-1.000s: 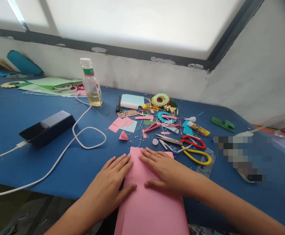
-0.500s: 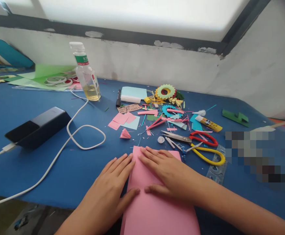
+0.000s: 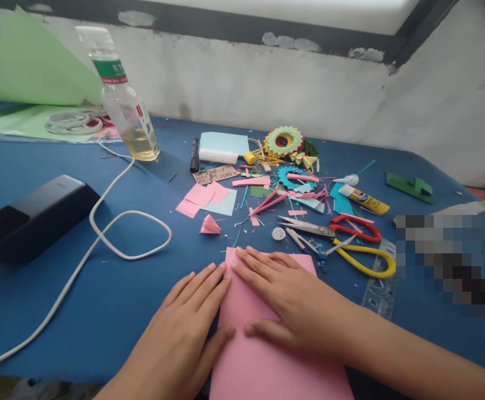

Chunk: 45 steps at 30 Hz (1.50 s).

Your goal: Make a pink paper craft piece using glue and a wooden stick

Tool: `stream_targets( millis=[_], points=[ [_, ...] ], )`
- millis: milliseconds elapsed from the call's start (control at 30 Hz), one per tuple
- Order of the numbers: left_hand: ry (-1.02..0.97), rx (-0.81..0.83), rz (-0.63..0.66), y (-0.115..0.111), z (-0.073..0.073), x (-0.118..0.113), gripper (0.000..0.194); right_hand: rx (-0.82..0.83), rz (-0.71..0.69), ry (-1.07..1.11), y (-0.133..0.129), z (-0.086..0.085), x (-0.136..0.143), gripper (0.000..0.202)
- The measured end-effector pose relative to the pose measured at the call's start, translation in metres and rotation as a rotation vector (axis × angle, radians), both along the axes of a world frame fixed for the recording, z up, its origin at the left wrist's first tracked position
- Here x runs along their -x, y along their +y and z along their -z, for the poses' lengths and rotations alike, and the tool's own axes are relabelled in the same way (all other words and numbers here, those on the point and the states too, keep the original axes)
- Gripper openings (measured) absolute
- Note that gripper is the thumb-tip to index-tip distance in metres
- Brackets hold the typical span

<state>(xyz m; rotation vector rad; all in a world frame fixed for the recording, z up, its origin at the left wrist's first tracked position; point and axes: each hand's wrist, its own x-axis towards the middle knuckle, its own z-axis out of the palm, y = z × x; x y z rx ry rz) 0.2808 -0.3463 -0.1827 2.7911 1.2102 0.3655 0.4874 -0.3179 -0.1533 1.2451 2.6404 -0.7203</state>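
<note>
A pink sheet [image 3: 284, 369] lies at the near edge of the blue table [image 3: 142, 300], its upper end flat on the tabletop. My left hand [image 3: 188, 322] rests along the sheet's left edge, fingers stretched out, thumb on the paper. Flat on top of the sheet is my right hand [image 3: 284, 294], its fingers spread toward the upper left edge. Beyond the hands lie a small folded pink piece [image 3: 210, 225], pink squares [image 3: 200, 195] and red and yellow scissors [image 3: 334, 230].
A bottle with yellow liquid [image 3: 136, 125] stands at the back left. A black device [image 3: 38, 214] and a white cable [image 3: 121, 257] lie on the left. Paper scraps, a glue tube [image 3: 367, 200] and a clear ruler [image 3: 379, 294] are to the right.
The view has shifted, so the bottle and black device appear farther left and the green sheet at the back left looks more raised. Both hands keep nearly the same place on the pink sheet.
</note>
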Motion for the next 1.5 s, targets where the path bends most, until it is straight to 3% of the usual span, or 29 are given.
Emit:
stream_targets(
  millis=[1000,1500],
  points=[
    [0.101,-0.044,0.031,0.0020,-0.0039,-0.0001,0.056,-0.026,-0.022,-0.046,-0.0014,-0.0026,-0.0028,0.076],
    [0.193,-0.036,0.026,0.0010,-0.0087,-0.0028,0.055,-0.077,-0.023,0.038,-0.0015,0.0016,-0.0061,0.079]
  ],
)
